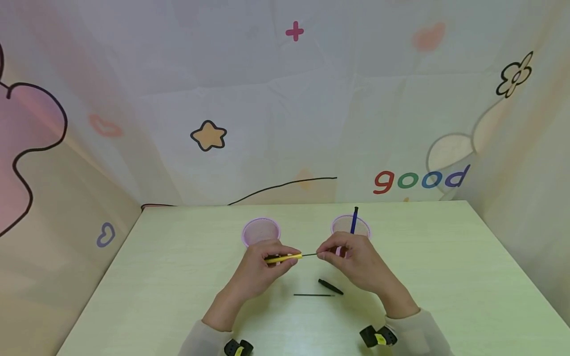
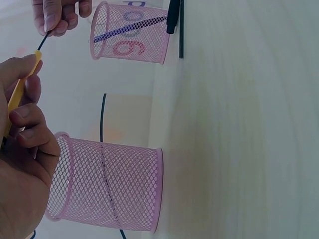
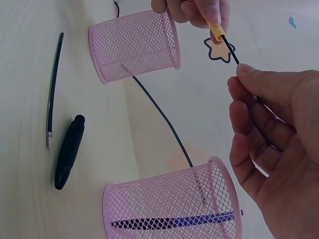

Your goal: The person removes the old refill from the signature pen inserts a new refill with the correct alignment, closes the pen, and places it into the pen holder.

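My left fingers [image 1: 288, 250] pinch the yellow pen barrel [image 1: 284, 258], right fingers [image 1: 331, 257] the dark refill [image 1: 309, 254]; best aligned straight, no bending.

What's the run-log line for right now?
left hand: holds yellow barrel | right hand: pinches protruding refill | table: loose refill, black pen piece

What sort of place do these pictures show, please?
Probably a small indoor tabletop booth: a pale table, printed cloth behind it and at both sides, and two pink mesh cups on the tabletop.
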Available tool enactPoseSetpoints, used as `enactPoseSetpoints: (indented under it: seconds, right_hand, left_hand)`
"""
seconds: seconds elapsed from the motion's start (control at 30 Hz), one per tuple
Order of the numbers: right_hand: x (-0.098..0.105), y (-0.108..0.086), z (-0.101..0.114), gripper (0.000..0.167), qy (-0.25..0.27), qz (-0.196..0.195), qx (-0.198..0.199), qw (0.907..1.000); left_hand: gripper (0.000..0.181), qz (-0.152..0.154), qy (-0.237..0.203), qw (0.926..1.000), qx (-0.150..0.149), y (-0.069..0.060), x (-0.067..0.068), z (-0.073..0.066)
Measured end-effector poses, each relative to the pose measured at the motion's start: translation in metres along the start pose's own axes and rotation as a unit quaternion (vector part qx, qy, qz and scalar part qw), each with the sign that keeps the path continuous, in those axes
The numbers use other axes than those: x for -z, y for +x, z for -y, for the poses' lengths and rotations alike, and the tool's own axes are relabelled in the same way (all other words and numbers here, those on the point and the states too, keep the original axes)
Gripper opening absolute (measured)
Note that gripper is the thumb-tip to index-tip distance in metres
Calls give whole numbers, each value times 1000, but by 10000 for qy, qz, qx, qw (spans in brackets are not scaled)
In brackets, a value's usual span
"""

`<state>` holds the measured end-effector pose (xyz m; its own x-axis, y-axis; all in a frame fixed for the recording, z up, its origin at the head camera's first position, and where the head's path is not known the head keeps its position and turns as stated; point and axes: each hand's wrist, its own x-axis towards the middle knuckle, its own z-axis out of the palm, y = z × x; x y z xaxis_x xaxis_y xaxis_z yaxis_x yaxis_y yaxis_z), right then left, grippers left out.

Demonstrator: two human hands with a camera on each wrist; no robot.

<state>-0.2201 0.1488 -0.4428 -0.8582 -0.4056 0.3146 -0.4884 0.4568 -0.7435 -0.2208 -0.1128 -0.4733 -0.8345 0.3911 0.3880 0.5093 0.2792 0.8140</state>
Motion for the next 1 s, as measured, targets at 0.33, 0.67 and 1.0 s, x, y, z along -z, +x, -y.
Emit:
enactPoseSetpoints:
  seconds: [0.33, 0.67, 1.0]
  right_hand:
    - [-2, 1, 0, 7, -22, 115, -12, 9999]
    - [-3, 0, 1, 6, -65, 217, -103, 9997]
    - [-7, 1, 0, 9, -31, 224, -2, 9997]
  left_hand:
    - [13, -17, 199, 9998, 11, 0, 1, -2]
    - [11, -113, 498, 9987, 24, -1, 0, -5]
    - [12, -275, 965, 9947, -231, 0, -2, -5]
